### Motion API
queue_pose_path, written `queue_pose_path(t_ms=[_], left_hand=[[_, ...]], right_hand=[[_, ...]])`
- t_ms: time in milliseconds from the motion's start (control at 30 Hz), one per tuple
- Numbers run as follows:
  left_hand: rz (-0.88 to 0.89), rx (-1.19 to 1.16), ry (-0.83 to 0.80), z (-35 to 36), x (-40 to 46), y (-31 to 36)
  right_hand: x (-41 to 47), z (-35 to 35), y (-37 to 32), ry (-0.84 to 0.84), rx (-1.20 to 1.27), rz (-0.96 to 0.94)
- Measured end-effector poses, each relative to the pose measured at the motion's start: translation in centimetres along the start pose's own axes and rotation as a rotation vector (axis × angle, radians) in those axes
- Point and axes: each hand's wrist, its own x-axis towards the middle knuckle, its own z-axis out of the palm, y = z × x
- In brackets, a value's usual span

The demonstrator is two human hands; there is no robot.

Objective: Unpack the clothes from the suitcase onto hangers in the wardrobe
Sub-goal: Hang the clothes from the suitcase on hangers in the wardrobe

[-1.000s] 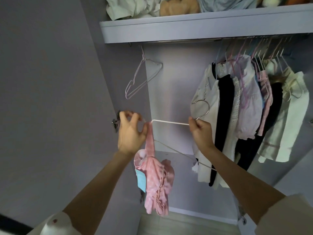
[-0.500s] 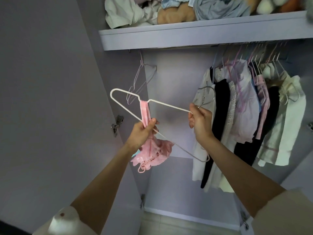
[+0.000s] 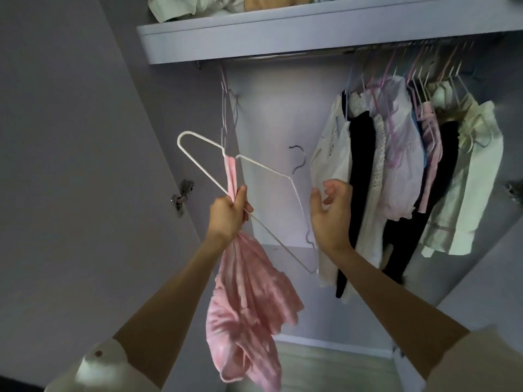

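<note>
Right hand [image 3: 331,210] just let go of the white hanger [image 3: 266,171], now loose-fingered beside it. Left hand [image 3: 229,213] grips hanger's lower wire plus the pink garment [image 3: 249,301], looped over the top wire, hanging below my fist, in front of the wardrobe rail [image 3: 283,56].

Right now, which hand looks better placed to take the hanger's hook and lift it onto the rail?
The right hand, probably. It is open and holds nothing, just beside the white hanger and below its metal hook. The left hand is busy gripping the pink garment and the hanger's lower wire.
</note>
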Motion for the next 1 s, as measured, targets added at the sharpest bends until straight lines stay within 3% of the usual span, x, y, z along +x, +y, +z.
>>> queue_pose_path(t_ms=[33, 100, 200, 267, 567, 800, 833, 900, 1000], left_hand=[[0.007, -0.009, 0.027, 0.0, 0.1, -0.1], [0.035, -0.005, 0.074, -0.1, 0.3, 0.0], [0.037, -0.018, 0.119, -0.1, 0.5, 0.4], [0.043, -0.053, 0.153, -0.2, 0.5, 0.9], [0.052, -0.138, 0.174, -1.3, 0.9, 2.2], [-0.005, -0.108, 0.191, -3.5, 1.3, 0.0], [-0.015, -0.119, 0.174, -3.7, 1.2, -0.2], [-0.032, -0.155, 0.138, -3.9, 1.1, -0.7], [-0.040, -0.214, 0.059, -3.8, 0.8, -1.1]], right_hand=[[-1.3, -0.2, 0.2, -0.112, 0.067, -0.050], [-3.5, -0.2, -0.2, -0.502, 0.094, -0.074], [-6.3, 1.0, -0.2, -1.106, -0.157, 0.066], [-7.7, 2.4, 1.0, -1.257, -0.295, 0.103], [-8.0, 5.7, 5.4, -1.140, -0.628, -0.007], [-4.3, 0.7, 7.9, -1.263, -0.803, 0.199], [-3.7, 0.1, 8.5, -1.222, -0.815, 0.216], [-2.4, -0.8, 9.3, -0.983, -0.721, 0.324], [-0.5, -1.5, 9.2, -0.513, -0.161, 0.738]])
